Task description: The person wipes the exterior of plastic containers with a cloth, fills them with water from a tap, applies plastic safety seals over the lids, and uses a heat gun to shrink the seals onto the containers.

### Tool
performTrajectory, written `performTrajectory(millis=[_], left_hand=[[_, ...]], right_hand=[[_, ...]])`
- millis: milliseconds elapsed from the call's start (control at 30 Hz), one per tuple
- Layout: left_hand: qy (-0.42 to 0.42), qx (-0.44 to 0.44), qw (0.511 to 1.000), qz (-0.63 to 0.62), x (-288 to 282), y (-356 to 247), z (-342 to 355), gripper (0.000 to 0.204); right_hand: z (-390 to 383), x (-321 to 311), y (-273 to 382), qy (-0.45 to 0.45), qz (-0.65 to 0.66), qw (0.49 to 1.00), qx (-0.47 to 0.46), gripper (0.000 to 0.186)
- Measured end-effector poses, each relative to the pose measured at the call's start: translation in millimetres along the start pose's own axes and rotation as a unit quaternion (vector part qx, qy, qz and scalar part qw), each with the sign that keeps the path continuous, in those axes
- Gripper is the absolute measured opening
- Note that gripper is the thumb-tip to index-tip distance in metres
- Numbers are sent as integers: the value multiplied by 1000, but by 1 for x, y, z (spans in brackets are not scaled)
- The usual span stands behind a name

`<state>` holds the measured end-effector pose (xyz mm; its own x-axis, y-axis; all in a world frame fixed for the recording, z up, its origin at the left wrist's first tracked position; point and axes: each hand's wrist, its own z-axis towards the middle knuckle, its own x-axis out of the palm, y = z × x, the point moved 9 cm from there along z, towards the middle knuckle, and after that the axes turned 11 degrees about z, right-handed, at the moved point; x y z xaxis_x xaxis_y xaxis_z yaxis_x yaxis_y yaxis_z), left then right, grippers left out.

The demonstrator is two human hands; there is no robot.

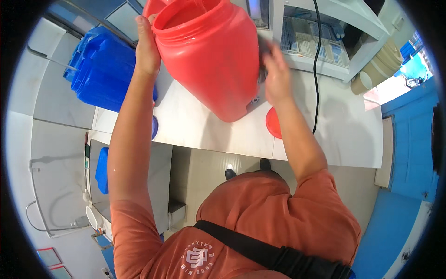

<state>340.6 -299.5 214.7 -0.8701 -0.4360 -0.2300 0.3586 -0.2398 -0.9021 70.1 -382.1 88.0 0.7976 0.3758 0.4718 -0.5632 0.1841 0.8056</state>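
A large red plastic jerrycan (211,60) leans over the white counter, its wide threaded mouth uncapped and turned up toward me. My left hand (147,49) grips it beside the mouth near the handle; the fingers are partly hidden behind it. Along the jerrycan's right side is my right hand (277,76), its fingers smeared by motion. A dark grey patch (263,60) shows between those fingers and the plastic; what it is cannot be made out. Near my right wrist, a round red lid (274,122) lies on the counter.
Blue jerrycans (104,69) stand left of my left forearm, with a blue lid (154,127) near the counter's front edge. A black cable (317,69) crosses the white counter (348,125) on the right. Behind it sits a white-framed cabinet (320,67) holding trays.
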Motion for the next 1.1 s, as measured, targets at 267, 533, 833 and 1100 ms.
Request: performTrajectory(millis=[267,533,833,1100], left_hand=[[-13,-24,999,31,6,-2,7,73],[-16,15,997,69,11,-20,-5,77],[67,22,992,108,3,-21,6,86],[233,-60,971,-5,7,-34,1,100]], right_hand=[[116,142,76,291,-5,928,235,36],[-13,79,144,80,-190,946,-250,28],[-159,172,10,286,-585,461,-603,38],[-88,267,99,325,-664,478,-474,33]])
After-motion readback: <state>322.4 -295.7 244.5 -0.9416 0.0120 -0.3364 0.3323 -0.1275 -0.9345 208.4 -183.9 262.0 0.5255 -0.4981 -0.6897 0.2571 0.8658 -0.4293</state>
